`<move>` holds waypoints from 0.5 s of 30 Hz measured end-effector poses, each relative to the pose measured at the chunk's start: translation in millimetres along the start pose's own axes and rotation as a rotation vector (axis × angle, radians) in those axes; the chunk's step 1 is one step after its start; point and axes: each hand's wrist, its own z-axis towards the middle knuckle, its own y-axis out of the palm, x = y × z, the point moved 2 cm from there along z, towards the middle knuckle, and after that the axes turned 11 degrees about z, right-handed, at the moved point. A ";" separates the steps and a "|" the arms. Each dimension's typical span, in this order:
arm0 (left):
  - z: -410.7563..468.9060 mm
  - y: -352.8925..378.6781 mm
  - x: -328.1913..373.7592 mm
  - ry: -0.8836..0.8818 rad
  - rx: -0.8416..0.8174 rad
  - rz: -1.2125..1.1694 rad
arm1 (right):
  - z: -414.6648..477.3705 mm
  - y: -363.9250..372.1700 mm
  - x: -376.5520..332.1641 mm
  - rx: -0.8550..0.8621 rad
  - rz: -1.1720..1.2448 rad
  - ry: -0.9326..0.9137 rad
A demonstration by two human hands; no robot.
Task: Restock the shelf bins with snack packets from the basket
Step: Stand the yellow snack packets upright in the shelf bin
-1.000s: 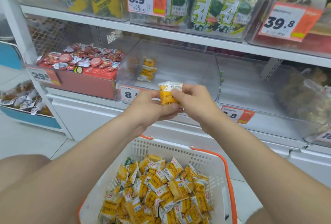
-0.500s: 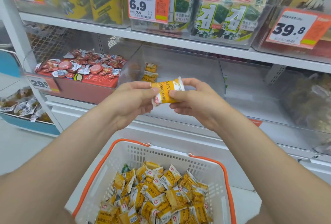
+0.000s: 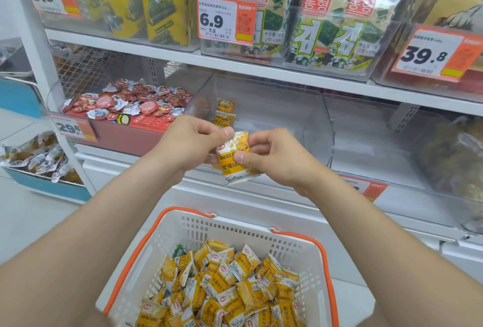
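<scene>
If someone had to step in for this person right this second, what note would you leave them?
The left hand pinches the top of one yellow snack packet. The right hand grips the same packet by its side.
The packet is held up in front of the clear shelf bin.
Done: a few packets lie at the bin's back left.
Left: drop this packet in, then move over the heap of packets in the basket.
</scene>
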 end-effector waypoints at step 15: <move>64.7 -27.0 -34.0 0.247 0.313 1.037 | 100.7 8.0 16.4 0.279 0.537 0.143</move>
